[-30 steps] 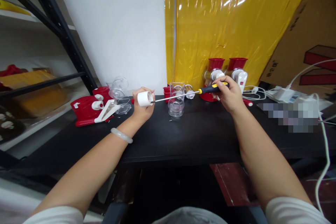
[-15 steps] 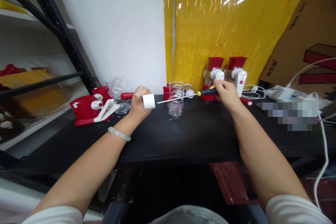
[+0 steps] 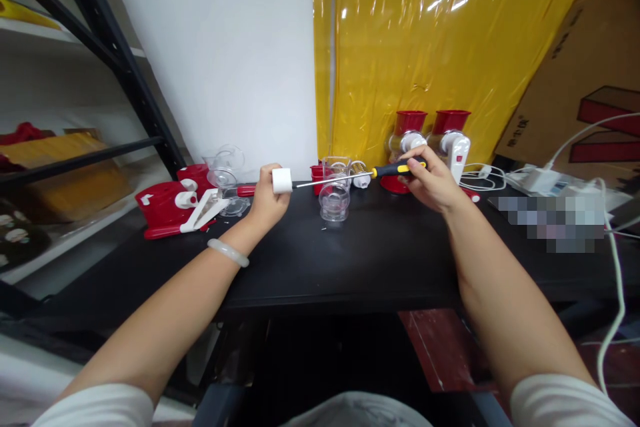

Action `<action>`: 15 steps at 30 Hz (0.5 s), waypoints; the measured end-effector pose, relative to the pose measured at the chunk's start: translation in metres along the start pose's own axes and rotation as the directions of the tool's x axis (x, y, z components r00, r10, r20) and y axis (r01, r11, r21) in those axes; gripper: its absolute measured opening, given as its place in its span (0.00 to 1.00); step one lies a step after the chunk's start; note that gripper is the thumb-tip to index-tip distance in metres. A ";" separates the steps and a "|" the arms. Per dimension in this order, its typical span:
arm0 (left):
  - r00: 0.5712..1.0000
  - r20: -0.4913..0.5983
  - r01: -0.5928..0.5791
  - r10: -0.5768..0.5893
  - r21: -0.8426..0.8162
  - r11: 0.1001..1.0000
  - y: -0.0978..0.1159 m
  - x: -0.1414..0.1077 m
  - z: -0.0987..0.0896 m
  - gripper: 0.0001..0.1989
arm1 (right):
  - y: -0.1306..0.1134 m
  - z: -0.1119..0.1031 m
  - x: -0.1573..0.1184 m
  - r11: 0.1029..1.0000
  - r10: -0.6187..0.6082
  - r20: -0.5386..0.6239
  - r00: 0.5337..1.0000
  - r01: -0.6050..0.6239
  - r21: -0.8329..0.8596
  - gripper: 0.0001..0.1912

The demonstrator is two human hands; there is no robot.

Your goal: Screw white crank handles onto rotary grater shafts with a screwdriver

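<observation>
My left hand (image 3: 270, 203) is closed around a white cylindrical part (image 3: 283, 180), which shows at its right side. A red handle (image 3: 246, 191) sticks out left of that hand; whether it joins the white part is hidden. My right hand (image 3: 433, 177) is closed on the black and yellow handle of a screwdriver (image 3: 397, 169). The shaft runs nearly level to the left, and its tip meets the right face of the white part. Behind the shaft, clear plastic housings (image 3: 334, 203) stand on the black table (image 3: 340, 267).
At the left are red and white grinder-like bases (image 3: 163, 207) with clear pieces (image 3: 227, 177). Two upright machines with red hoppers (image 3: 453, 121) stand behind my right hand. A grater drum (image 3: 361, 173) lies near the middle. White cables and an adapter (image 3: 540, 177) are at the right.
My right hand has shifted its grip, so more of the screwdriver's handle shows and its handle end sits slightly higher. The white part has tilted and risen slightly in my left hand.
</observation>
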State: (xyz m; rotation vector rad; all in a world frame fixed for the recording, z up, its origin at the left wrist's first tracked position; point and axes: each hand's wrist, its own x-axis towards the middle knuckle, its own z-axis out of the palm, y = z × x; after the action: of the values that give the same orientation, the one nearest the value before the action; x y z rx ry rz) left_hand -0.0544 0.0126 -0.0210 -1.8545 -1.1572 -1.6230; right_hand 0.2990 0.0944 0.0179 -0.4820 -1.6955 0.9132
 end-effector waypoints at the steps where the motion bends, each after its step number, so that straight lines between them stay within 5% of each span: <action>1: 1.000 0.016 0.020 -0.020 -0.006 1.000 0.001 0.000 0.000 0.20 | -0.002 -0.001 -0.001 0.999 0.024 0.020 1.000 -0.025 0.041 0.24; 11: 0.978 0.043 0.210 -0.206 -0.153 0.966 0.014 -0.001 0.010 0.20 | -0.010 -0.003 -0.005 0.983 0.019 0.039 0.999 -0.026 0.183 0.26; 15: 0.975 0.009 0.222 -0.223 -0.133 0.966 0.022 -0.002 0.012 0.19 | -0.006 0.005 -0.002 0.969 0.203 0.054 0.978 -0.209 0.134 0.29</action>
State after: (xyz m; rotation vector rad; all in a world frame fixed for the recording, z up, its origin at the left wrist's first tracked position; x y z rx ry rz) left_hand -0.0297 0.0091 -0.0213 -1.8535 -1.3241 -1.8686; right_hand 0.2957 0.0881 0.0208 -0.5566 -1.6252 1.1909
